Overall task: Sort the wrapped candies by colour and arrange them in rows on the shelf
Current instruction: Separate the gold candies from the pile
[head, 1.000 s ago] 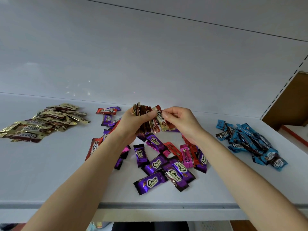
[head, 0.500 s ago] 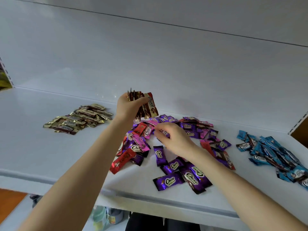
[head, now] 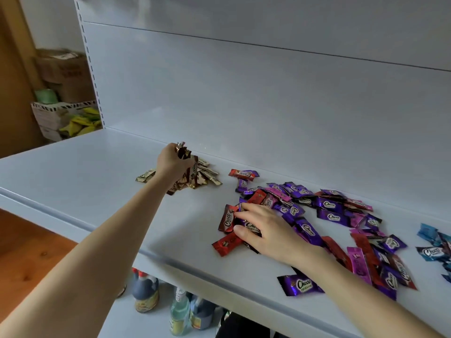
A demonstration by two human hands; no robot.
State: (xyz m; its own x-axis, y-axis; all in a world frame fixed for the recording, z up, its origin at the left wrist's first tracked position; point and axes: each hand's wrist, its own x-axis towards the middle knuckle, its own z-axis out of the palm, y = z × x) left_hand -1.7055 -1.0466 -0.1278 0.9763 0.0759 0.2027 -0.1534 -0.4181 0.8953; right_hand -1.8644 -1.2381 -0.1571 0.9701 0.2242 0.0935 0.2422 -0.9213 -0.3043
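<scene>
My left hand (head: 172, 161) grips a bunch of brown-and-gold wrapped candies (head: 183, 152) just above the gold pile (head: 203, 175) at the back of the white shelf (head: 97, 181). My right hand (head: 262, 229) lies with spread fingers on the near left edge of the mixed heap of purple, pink and red candies (head: 327, 211), touching a purple candy beside a red one (head: 227, 218). A single purple candy (head: 299, 285) lies near the shelf's front edge. A blue pile (head: 433, 247) sits at the far right, partly cut off.
The shelf's front lip (head: 151, 253) runs diagonally below my arms. Bottles (head: 146, 295) stand on the lower shelf underneath. Cardboard boxes and a basket of yellow packets (head: 73, 118) stand beyond the shelf's perforated left upright. A wooden floor shows at lower left.
My left hand has carried its bunch of brown-gold candies leftward to the gold pile. My right hand has come down flat onto the mixed heap. The view has swung left.
</scene>
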